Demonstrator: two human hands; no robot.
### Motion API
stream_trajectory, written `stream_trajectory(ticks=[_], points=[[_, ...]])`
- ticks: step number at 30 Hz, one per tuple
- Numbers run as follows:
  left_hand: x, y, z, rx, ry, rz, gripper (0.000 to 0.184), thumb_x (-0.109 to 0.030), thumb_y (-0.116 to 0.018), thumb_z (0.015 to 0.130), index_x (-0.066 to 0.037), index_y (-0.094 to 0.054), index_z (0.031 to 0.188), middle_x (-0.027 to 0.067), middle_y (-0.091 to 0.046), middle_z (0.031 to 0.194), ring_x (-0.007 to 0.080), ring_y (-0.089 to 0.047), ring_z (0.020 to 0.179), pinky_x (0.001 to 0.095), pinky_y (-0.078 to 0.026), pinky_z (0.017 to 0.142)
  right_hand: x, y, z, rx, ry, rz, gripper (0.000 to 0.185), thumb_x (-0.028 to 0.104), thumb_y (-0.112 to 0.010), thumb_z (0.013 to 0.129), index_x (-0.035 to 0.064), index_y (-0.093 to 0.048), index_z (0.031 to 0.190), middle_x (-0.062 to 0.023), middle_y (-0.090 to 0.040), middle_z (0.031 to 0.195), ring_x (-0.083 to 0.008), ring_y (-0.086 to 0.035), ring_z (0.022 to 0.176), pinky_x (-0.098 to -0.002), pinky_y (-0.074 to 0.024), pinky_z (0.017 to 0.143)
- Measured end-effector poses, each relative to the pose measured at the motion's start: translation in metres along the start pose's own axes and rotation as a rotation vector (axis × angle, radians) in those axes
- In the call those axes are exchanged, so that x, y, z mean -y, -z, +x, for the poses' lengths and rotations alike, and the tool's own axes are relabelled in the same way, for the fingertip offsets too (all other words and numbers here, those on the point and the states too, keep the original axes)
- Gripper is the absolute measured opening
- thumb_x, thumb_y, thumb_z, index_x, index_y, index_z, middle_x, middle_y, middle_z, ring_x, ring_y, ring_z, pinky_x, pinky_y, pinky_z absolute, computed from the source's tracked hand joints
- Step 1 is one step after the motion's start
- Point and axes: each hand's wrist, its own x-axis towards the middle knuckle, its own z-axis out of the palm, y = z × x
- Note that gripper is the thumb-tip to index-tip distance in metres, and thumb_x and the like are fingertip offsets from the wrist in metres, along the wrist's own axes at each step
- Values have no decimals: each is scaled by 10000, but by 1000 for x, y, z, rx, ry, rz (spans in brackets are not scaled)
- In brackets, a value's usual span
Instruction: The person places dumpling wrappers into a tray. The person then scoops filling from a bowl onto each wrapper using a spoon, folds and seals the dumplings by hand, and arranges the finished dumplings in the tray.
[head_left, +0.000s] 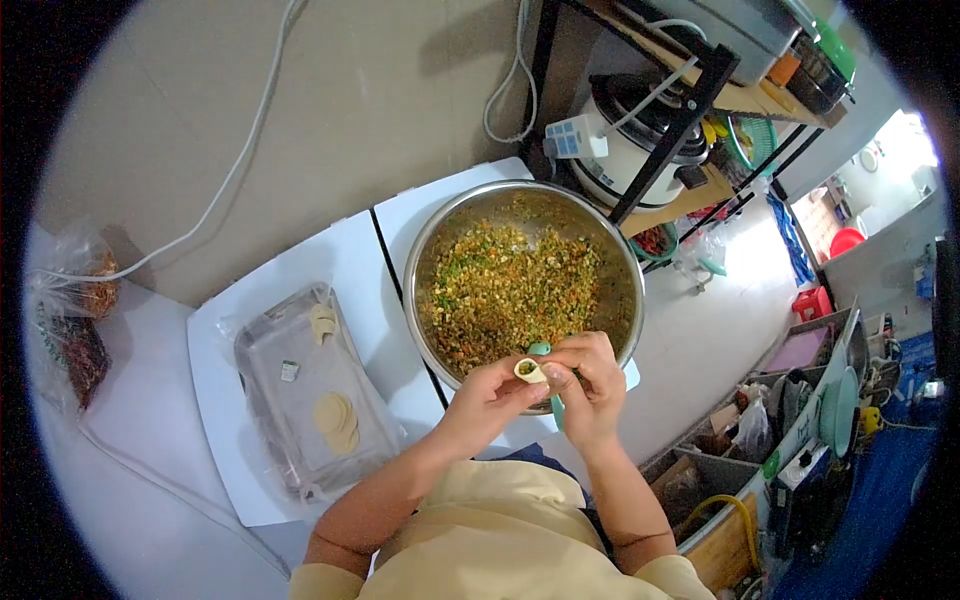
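A dumpling wrapper (pixel 530 371) with filling visible in its open top is held between my two hands, over the near rim of a large steel bowl (pixel 414 330). My left hand (pixel 487 398) is closed around the wrapper's left side. On the other side, my right hand (pixel 590 385) pinches the wrapper's edge and also grips a light green utensil (pixel 557 412), whose working end is hidden. Chopped filling (pixel 510 285) with green and orange bits covers the bowl's bottom. To the left, round wrappers (pixel 337 422) lie overlapping on a plastic-lined metal tray (pixel 262 425).
More dough pieces (pixel 322 322) and a small packet (pixel 289 371) lie on the tray. Behind the bowl at right stands a black-framed shelf (pixel 690 110) with a rice cooker (pixel 625 180) and a power strip (pixel 577 137). Plastic bags (pixel 75 330) sit far left; a sink area (pixel 700 480) is right.
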Motion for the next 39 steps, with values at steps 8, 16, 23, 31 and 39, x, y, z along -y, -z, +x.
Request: stream_trajectory(ticks=[8, 16, 23, 31, 39], points=[[-10, 3, -3, 64, 20, 103, 248, -87, -531, 902, 2, -522, 1134, 39, -600, 1019, 103, -578, 924, 271, -475, 835, 9, 14, 12, 120, 227, -132, 216, 126, -614, 746, 113, -685, 950, -47, -616, 950, -251, -528, 880, -358, -367, 769], [-14, 4, -3, 116, 41, 106, 251, -33, -512, 893, 25, -506, 1138, 57, -593, 1037, 128, -584, 951, 281, -478, 873, 6, 17, 12, 204, 275, -199, 205, 125, -620, 726, 133, -671, 924, -40, -604, 902, -249, -532, 854, -377, -359, 748], [-12, 2, -3, 120, 20, 145, 252, -41, -519, 893, 24, -521, 1137, 42, -594, 1035, 112, -574, 949, 275, -473, 867, 6, 13, 7, 132, 131, -84, 198, 130, -670, 709, 90, -650, 903, -66, -614, 891, -259, -540, 835, -358, -373, 745], [-3, 2, 1, 68, -9, 186, 247, -61, -539, 892, 2, -545, 1130, 20, -599, 996, 87, -562, 897, 252, -468, 796, -8, -2, -3, 59, -23, 210, 162, 125, -674, 731, 68, -679, 882, -51, -634, 859, -235, -552, 836, -340, -397, 754], [4, 5, 1, 18, -23, 171, 194, -111, -555, 891, -20, -573, 1061, -19, -583, 909, 61, -533, 812, 236, -458, 727, 0, -1, 9, 66, 26, 32, 73, 99, -644, 748, 61, -664, 806, -58, -636, 847, -241, -555, 804, -340, -391, 756]])
